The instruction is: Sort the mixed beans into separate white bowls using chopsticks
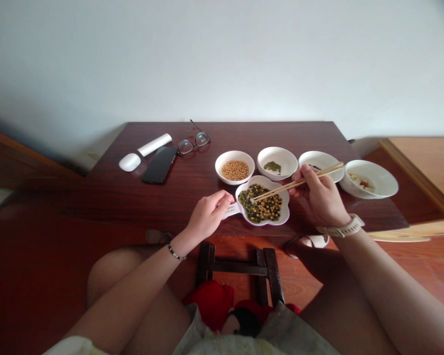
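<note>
Right of centre in the head view, right hand [320,195] grips wooden chopsticks [281,189], tips down among mixed beans [268,206] in the scalloped dish [261,180]; left hand [210,212] closes round its handle [231,211]. Step looks like picking through the mix; next move calls for a fine tip pinch, dish steady.

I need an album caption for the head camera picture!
Right hand points chopsticks at mixed beans; left hand holds the dish handle.
</note>
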{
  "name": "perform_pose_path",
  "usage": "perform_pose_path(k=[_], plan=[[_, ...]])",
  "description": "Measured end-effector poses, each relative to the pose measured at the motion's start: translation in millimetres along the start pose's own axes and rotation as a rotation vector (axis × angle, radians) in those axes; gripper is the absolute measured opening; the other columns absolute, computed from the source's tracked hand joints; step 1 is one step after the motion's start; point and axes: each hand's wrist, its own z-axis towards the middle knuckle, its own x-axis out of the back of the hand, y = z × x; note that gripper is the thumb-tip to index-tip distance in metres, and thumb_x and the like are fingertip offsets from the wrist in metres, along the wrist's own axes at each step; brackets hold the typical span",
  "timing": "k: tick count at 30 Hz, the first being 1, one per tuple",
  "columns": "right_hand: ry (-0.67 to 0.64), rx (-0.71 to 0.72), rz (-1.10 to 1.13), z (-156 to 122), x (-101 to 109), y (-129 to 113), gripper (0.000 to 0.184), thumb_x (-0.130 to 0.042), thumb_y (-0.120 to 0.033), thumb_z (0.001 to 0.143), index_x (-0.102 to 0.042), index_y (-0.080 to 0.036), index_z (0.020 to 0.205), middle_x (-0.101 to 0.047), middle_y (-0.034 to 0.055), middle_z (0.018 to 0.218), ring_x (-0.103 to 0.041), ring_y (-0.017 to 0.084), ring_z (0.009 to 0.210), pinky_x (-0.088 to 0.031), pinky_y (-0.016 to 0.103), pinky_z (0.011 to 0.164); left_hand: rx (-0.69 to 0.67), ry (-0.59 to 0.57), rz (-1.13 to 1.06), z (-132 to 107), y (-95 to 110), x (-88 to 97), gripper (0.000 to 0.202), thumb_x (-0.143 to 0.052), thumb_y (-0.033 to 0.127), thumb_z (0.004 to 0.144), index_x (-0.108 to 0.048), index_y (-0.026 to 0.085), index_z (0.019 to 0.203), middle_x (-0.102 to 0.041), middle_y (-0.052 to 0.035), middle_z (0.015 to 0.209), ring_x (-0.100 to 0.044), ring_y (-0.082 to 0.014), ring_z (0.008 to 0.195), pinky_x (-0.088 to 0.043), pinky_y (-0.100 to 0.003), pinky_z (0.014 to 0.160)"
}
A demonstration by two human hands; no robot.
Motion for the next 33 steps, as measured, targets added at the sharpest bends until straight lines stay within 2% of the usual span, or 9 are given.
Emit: perform_pose_path(k=[17, 24, 33], plan=[[-0.027, -0.047, 0.028, 2.4, -1.2, -0.1, 0.042, -0.08, -0.063, 0.102, -0.073, -0.024, 0.087, -0.067, 0.0004, 0.077, -0.066, 0.012, 0.06, -0.056, 0.021, 0.053, -0.009, 0.001, -0.001, -0.5, -1.2, -0.5, 0.039, -0.053, 0.046, 0.118, -0.077, 0.02, 0.103, -0.084, -0.004, 0.101, -0.075, -0.0197, 0.087, -0.049, -0.028, 0.078], [-0.011, -0.039, -0.023, 2.1, -1.3, -1.7, 0.046, -0.079, -0.068, 0.1, -0.071, -0.025, 0.087, -0.067, 0.0012, 0.075, -0.066, 0.015, 0.06, -0.057, 0.025, 0.05, -0.008, 0.005, 0.017, -0.4, 0.5, -0.1, 0.041, -0.052, 0.047, 0.118, -0.077, 0.02, 0.102, -0.084, -0.0039, 0.098, -0.075, -0.0194, 0.085, -0.049, -0.029, 0.077], [0.011, -0.031, 0.108, 1.7, -4.3, -8.0, 0.046, -0.088, -0.063, 0.095, -0.071, -0.022, 0.083, -0.066, 0.0, 0.08, -0.065, 0.011, 0.06, -0.057, 0.02, 0.05, -0.003, 0.003, 0.017, -0.2, 0.6, 0.2, 0.04, -0.052, 0.047, 0.118, -0.078, 0.02, 0.104, -0.085, -0.0048, 0.101, -0.076, -0.0198, 0.086, -0.052, -0.028, 0.078]])
